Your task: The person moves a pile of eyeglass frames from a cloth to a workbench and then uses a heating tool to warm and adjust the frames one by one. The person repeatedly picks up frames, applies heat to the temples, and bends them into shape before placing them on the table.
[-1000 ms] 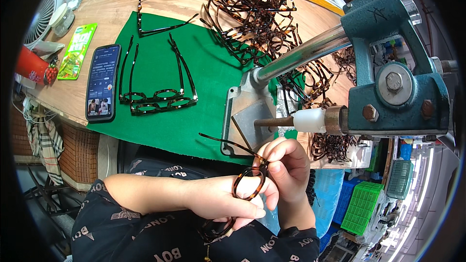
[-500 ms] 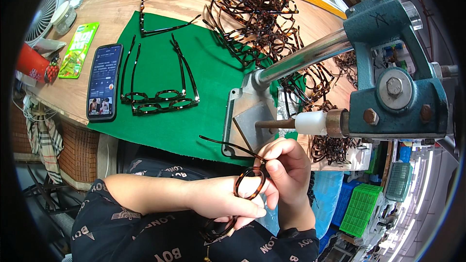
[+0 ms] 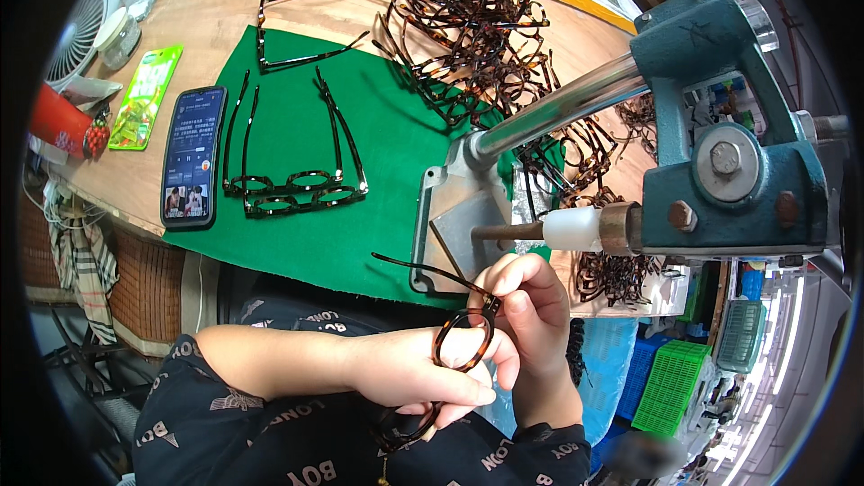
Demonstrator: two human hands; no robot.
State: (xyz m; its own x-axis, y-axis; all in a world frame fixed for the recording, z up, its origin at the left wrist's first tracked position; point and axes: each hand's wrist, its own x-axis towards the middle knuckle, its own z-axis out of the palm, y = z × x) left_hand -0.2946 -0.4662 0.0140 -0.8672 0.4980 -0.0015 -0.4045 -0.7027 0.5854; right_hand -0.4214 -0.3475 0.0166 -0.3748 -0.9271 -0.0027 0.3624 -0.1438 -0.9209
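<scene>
A tortoiseshell eyeglass frame (image 3: 438,343) is held in front of my body, near the front edge of the table. My left hand (image 3: 427,373) wraps around its front, with fingers and thumb across the bridge area. One round rim stands above that hand, while the other pokes out below it, partly hidden. With thumb and fingers, my right hand (image 3: 531,306) pinches the hinge end of one temple arm (image 3: 418,266), which points left over the green mat (image 3: 378,216). Whether the frame holds lenses I cannot tell.
A teal hand press (image 3: 670,171) with a steel post stands at right. Two similar eyeglass frames (image 3: 306,202) and a phone (image 3: 191,157) lie at left; another frame sits farther back. Behind is a tangled heap of frames (image 3: 468,27). Green and blue crates stand at lower right.
My right hand has shifted very slightly, still pinching the temple; my left keeps its hold. What looks like another person's hand now shows at the far top right, and a blurred dark shape at lower right.
</scene>
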